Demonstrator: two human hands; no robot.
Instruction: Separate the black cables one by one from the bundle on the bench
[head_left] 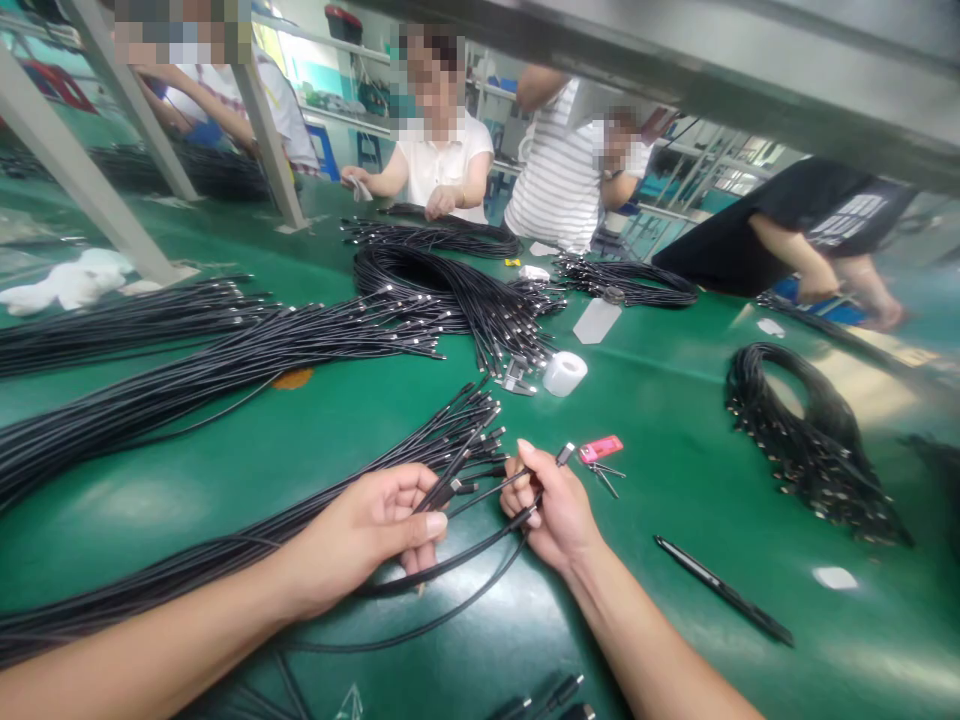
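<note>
- The left hand [375, 530] is curled shut around a bundle of black cables [450, 445] near their connector ends, just above the green table [675, 500].
- The right hand [551, 510] pinches a single cable [480, 547], fingers closed, with the plug poking out above.
- A red tag [600, 448] lies just beside the right hand; a white tape roll [564, 372] and a black pen [724, 592] lie farther off.
</note>
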